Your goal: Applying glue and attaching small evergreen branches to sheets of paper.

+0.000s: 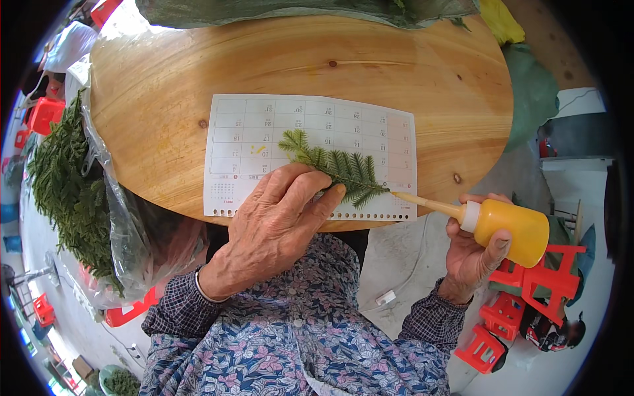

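A green fir-like sprig [343, 168] lies slantwise over a calendar sheet [228, 132] on the wooden table. My left hand [281, 208] is closed on the sprig, thumb and fingers pinching it near its middle. In my right hand [472, 247] is a yellow squeeze bottle [512, 228] with a white collar and a long tapered nozzle [426, 202]. The bottle is tilted so that the nozzle points left, its tip at the stem end of the sprig. Whether the tip touches the stem I cannot tell. Small yellow marks [258, 150] show on the sheet.
The round-ended wooden table [152, 86] has a dark green sack [304, 8] along its far edge. A clear plastic bag [129, 237] with many green sprigs [69, 191] stands at the left. Red stools [551, 280] are on the floor at the right, with a person near them.
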Available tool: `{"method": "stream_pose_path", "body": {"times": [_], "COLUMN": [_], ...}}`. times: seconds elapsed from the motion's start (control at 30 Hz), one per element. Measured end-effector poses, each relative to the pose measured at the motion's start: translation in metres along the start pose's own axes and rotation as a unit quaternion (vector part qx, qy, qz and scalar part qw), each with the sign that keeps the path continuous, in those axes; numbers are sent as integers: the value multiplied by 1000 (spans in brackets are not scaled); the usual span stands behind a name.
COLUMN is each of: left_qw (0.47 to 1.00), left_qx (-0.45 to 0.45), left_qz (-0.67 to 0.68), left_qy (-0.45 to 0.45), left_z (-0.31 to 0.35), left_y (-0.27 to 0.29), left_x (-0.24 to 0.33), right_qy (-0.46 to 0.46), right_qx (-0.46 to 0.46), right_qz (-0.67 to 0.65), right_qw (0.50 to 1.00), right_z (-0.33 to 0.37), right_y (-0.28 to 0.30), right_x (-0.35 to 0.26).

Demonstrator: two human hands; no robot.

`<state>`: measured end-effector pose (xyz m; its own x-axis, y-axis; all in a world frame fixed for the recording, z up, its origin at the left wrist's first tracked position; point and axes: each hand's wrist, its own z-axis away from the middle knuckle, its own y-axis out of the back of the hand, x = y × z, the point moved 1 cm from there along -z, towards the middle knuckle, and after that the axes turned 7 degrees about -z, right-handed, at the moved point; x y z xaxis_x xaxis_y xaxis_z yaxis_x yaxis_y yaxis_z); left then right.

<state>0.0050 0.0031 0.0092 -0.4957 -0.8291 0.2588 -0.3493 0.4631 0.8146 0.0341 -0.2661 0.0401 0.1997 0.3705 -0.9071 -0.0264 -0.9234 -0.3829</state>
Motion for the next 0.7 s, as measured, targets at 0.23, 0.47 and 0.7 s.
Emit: {"method": "stream_pose_path", "body": {"times": [0.23,0.47,0.7], "left_qw": [1000,1000,1000], "left_qx": [-3,-1,9], "left_qz": [-9,3,1], "left_qy": [-4,4,-7], "left_z": [1,2,1], "left_y": [1,2,-1], "left_x": [-3,-6,-6], "right_qy": [2,-6,6], "right_qx": [14,13,31], "right_qz": [-9,-25,-3], "right_qw": [1000,1000,999], "right_z": [1,3,4], "right_y": [4,3,11], "right_x": [3,4,5]}}
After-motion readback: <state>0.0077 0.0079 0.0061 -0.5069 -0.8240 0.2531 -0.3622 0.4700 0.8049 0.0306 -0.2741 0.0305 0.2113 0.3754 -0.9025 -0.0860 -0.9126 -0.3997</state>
